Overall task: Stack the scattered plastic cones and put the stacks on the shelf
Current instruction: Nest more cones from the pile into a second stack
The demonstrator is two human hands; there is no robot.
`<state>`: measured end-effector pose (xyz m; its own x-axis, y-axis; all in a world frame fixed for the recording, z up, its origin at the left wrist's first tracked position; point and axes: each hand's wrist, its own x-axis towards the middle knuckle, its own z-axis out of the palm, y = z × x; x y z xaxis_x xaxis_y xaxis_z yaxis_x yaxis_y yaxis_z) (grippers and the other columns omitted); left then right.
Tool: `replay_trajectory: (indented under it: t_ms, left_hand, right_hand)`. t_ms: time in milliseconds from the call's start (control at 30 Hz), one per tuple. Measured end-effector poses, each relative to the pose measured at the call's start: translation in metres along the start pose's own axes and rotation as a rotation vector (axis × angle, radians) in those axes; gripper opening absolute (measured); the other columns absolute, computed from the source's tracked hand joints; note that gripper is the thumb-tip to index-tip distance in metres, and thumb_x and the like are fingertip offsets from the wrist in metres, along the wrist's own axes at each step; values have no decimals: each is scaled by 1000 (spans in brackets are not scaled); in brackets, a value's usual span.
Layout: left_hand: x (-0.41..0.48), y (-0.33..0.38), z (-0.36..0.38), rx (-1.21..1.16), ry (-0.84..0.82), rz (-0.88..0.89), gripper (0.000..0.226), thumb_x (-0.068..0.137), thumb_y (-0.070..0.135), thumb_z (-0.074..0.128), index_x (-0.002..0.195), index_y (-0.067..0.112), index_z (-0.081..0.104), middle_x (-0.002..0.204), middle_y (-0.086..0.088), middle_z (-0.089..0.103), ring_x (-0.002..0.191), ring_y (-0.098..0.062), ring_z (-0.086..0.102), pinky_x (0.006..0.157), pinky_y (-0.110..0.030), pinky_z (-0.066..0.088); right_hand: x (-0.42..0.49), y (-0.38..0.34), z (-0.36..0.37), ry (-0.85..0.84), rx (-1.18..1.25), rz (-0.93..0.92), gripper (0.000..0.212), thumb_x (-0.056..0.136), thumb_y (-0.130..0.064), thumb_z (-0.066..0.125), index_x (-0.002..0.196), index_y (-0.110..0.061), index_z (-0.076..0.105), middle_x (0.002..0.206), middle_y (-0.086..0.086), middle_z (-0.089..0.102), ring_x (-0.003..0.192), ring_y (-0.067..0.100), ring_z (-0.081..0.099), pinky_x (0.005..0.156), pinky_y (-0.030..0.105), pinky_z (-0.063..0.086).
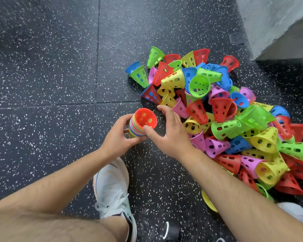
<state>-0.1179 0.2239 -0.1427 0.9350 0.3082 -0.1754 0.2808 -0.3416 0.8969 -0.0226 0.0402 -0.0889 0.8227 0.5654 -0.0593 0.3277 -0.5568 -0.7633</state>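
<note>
Plastic cones (217, 110) in red, yellow, green, blue and pink lie in a loose heap on the right side of the speckled black floor (51, 75), tipped every way and resting on one another, so none can be nested without first being pulled free and turned. Just left of the heap, the left hand (119, 137) is wrapped round a stack (138, 126) of many nested cones, fingers curled about its banded side. The stack is tilted so the wide mouth of the top red cone (145, 117) faces up and toward the heap, which seems meant to give the next cone an easy way in. The right hand (171, 130) hangs between stack and heap with its fingers spread and relaxed, gripping nothing. Its thumb lies at the near rim of the red cone, though whether it presses there I cannot tell, and its fingertips reach toward a pink cone (179, 108) at the heap's near-left edge. A white shoe (112, 186) is planted near the stack, which suggests a crouch close to the work. A grey block (273, 23) stands at the far right. No shelf is in view. Judging by the heap's size, most of the stacking remains to be done.
</note>
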Motion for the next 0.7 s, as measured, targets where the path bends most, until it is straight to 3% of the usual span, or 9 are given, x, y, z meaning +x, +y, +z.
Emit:
replay_trajectory:
  t_ms: [100, 233, 333, 500, 600, 700]
  left_hand:
    - [7, -4, -8, 16, 30, -13, 78, 73, 29, 95, 141, 26, 55, 134, 15, 61, 124, -3, 60, 103, -32, 53]
    - [19, -8, -24, 10, 109, -45, 75, 75, 29, 95, 139, 28, 55, 134, 15, 60, 123, -2, 59, 103, -27, 51]
    - [33, -11, -35, -3, 164, -73, 73, 74, 29, 95, 136, 27, 56, 130, 17, 61, 119, 0, 60, 101, -24, 50]
    - [56, -14, -53, -1, 206, -98, 70, 73, 31, 95, 130, 36, 55, 128, 20, 61, 119, 0, 60, 98, -16, 47]
    - [65, -15, -59, 1, 227, -104, 73, 72, 32, 96, 133, 31, 56, 130, 13, 62, 120, -3, 60, 103, -27, 49]
    - [66, -16, -64, 3, 233, -100, 70, 72, 31, 96, 130, 35, 56, 129, 13, 62, 121, -3, 59, 105, -32, 51]
  right_hand:
    - [28, -3, -2, 50, 2, -15, 58, 94, -52, 54, 141, -21, 42, 139, -6, 50, 131, 12, 43, 111, 30, 32]
    - [103, -11, 0, 107, -101, -58, 48, 97, -23, 57, 140, -7, 48, 133, 10, 54, 124, 28, 48, 109, 37, 34]
    - [167, -17, 12, -28, -320, -91, 55, 94, -18, 55, 147, -10, 40, 142, 16, 43, 131, 34, 40, 112, 41, 32]
    - [239, -17, 46, -296, -843, -94, 87, 88, -20, 58, 158, -31, 8, 159, 25, 14, 139, 40, 29, 116, 44, 27]
    - [252, -13, 57, -331, -925, -119, 82, 84, -12, 60, 154, -25, 21, 144, 24, 36, 128, 38, 40, 107, 42, 35]
    - [248, -12, 59, -246, -816, -160, 55, 85, -4, 57, 136, -16, 43, 124, 19, 48, 116, 37, 49, 93, 43, 43]
